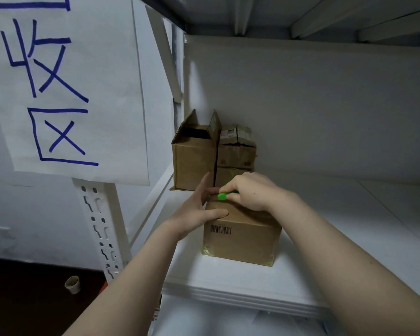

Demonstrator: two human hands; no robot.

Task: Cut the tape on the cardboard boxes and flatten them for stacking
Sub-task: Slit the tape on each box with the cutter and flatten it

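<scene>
Centre frame, the taped brown cardboard box [240, 238] sits near the white metal shelf's [349, 238] front edge. The left hand [199, 209] braces it flat-fingered, and the right hand [250, 190] grips a green plastic cutter [222, 196]. The shelf stretches rightward, with an open-flapped cardboard box [192, 161] behind.

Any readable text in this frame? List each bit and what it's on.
"收": blue marker, white paper sign.
"区": same sign, below it.
Character above both: cut off by the frame, unreadable.
Barcode on the near box: print above it too small to read.
Labels on the stacked boxes at the back: blurred.
</scene>
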